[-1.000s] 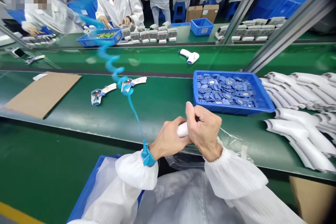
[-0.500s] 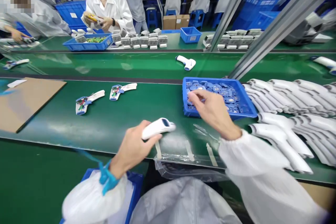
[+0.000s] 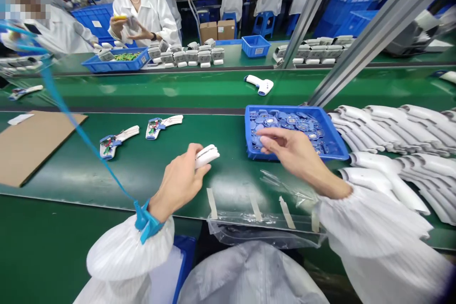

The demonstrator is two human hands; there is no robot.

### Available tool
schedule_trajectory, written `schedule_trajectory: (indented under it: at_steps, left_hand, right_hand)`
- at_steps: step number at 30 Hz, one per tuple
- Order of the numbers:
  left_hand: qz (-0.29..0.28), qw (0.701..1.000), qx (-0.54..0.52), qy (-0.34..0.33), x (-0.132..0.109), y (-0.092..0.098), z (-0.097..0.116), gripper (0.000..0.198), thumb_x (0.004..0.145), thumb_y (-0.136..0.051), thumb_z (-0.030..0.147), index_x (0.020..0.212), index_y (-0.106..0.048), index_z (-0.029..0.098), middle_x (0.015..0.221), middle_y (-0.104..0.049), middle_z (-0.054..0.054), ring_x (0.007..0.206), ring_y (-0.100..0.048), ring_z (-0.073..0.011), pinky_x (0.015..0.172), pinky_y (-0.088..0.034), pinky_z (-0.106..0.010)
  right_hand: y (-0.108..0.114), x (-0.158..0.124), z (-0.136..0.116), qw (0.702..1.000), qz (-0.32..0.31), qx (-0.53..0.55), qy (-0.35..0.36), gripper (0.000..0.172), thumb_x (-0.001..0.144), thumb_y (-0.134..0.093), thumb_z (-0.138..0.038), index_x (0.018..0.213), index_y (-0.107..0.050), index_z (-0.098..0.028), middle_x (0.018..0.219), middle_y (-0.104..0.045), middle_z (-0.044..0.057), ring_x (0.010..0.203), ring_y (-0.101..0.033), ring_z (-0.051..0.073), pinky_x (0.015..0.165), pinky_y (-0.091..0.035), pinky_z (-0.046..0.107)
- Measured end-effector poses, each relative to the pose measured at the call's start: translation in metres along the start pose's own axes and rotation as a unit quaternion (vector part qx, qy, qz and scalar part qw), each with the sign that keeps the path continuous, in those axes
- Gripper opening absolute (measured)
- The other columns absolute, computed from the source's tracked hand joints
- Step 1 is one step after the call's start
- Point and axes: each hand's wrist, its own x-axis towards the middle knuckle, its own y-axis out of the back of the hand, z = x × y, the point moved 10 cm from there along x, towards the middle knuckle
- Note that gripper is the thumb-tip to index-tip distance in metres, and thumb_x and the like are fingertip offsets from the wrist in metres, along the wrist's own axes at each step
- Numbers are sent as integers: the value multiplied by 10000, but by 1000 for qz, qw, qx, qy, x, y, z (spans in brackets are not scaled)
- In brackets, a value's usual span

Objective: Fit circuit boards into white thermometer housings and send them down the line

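Note:
My left hand (image 3: 178,185) is shut around a white plastic thermometer housing (image 3: 207,156), with its end showing above my fingers. My right hand (image 3: 295,154) reaches over the near-left part of a blue plastic tray (image 3: 337,145), its fingertips among small blue parts (image 3: 294,126). I cannot see any part held between those fingers. A blue wrist strap (image 3: 146,221) circles my left wrist, and its blue cord runs up to the left.
Two partly assembled thermometers (image 3: 119,142) lie on the green belt left of my hands. Stacked white housings (image 3: 388,142) fill the right side. A cardboard sheet (image 3: 35,147) lies far left, and a transparent bag (image 3: 263,230) is taped to the near edge. Co-workers sit beyond a metal rail.
My hands have moved apart since the earliest frame, when both were on the housing. My right hand has gone to the tray, and my left hand has turned the housing end-on.

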Motion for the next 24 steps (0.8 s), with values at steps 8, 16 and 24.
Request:
schedule_trajectory:
  at_steps: [8, 16, 24]
  left_hand:
    - [-63, 981, -127, -131, -6, -21, 70, 117, 956, -584, 279, 1055, -551, 226, 930, -677, -8, 816, -615, -206, 708, -409, -299]
    - [-73, 966, -137, -208, -11, -28, 86, 291, 1046, -435, 381, 1264, -524, 210, 1111, -695, -66, 929, -638, -217, 807, -434, -334]
    - [73, 969, -93, -219, -26, -31, 86, 225, 1019, -476, 338, 1076, -639, 194, 1032, -716, -73, 956, -618, -220, 925, -400, -392]
  right_hand:
    - [-45, -49, -28, 973, -41, 229, 7, 250, 890, -687, -411, 1031, -789, -232, 1061, -678, 64, 730, -652, 125, 698, -590, 303]
    - [-41, -67, -62, 987, 2, -22, 161, 285, 998, -546, -281, 1241, -691, -247, 1174, -696, 70, 1051, -657, 197, 889, -547, 332]
    - [-29, -87, -35, 982, 77, -74, 154, 200, 1005, -529, -296, 1127, -670, -223, 1113, -737, 63, 1014, -688, 204, 885, -538, 331]
